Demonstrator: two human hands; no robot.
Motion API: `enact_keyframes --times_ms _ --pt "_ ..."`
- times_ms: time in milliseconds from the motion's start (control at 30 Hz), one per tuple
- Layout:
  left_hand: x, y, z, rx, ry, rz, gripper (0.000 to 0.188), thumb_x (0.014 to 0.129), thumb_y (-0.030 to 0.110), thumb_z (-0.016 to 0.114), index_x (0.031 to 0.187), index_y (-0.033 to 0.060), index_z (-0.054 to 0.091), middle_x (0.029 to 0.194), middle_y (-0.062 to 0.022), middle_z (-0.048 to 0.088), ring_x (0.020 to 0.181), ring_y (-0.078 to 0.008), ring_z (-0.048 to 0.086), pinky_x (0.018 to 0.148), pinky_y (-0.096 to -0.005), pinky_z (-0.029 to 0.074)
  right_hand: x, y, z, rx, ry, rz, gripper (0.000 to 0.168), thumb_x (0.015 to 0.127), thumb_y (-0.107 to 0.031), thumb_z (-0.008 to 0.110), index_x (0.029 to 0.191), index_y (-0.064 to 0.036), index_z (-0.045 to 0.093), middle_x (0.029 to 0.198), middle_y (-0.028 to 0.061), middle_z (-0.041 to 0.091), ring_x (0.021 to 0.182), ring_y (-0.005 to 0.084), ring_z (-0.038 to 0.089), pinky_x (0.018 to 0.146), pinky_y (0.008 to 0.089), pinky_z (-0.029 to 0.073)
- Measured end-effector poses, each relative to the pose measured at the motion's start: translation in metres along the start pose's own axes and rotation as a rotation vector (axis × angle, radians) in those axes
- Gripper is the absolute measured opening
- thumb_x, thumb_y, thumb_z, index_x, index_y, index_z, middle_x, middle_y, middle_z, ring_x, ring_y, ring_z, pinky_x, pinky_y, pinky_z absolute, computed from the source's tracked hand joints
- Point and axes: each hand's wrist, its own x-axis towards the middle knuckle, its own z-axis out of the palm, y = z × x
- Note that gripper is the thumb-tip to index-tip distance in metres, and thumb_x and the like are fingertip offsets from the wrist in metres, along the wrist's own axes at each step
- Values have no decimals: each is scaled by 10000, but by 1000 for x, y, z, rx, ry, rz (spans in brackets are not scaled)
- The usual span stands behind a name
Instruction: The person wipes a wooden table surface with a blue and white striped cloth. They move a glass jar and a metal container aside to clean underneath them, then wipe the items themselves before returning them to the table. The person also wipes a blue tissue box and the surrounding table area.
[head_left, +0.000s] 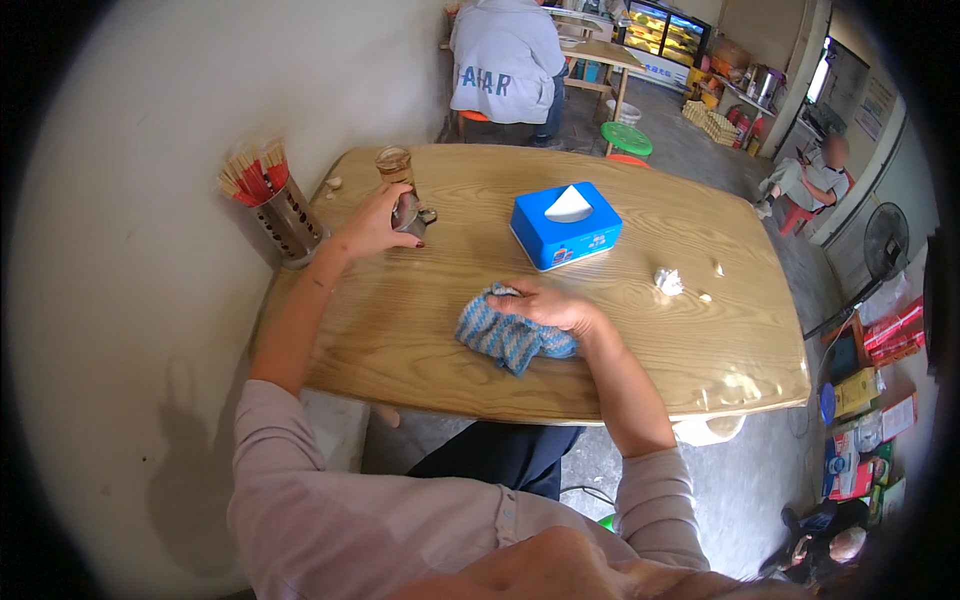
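My left hand (373, 225) curves around a small glass condiment jar (409, 217) with a handle or spoon at its side, near the table's left end. Just behind that jar stands a taller glass container (394, 165) with brownish contents. My right hand (544, 306) grips a blue and grey striped cloth (499, 337), bunched on the wood-grain table (420, 375). Beyond the cloth sits a blue tissue box (568, 229) with a white tissue sticking out. A crumpled white tissue (668, 281) and small pale scraps (705, 298) lie to the right.
A metal holder (289, 225) full of red-ended chopsticks stands against the left wall. More pale scraps (334, 182) lie at the far left corner. A person in a light jacket (506, 60) sits beyond the table, near a green stool (626, 138). Another person (814, 180) sits at the right.
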Motion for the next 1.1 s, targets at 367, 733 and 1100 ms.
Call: enact_keyframes --times_ms 367,733,1100 --pt "-15 0 8 195 8 -19 951 598 271 897 1378 41 405 1263 -137 504 1187 -311 505 975 -404 434 1 -36 -32 1002 950 -627 319 994 -326 566 1113 -30 585 1018 75 641 890 178 632 797 337 542" --pt "17 75 40 191 100 218 709 802 317 776 1364 54 432 1399 -150 451 1292 -346 456 1045 -419 415 -10 -15 -74 796 1659 -568 424 1018 -356 475 1271 -17 504 1193 87 569 1061 192 528 977 351 409" --pt "95 34 167 -652 23 -51 528 964 418 601 1231 -35 552 1083 -97 658 973 -115 591 878 -295 482 37 29 -19 -397 1367 -292 541 1038 -254 422 1467 44 280 1488 331 204 1371 460 250 1147 479 209"
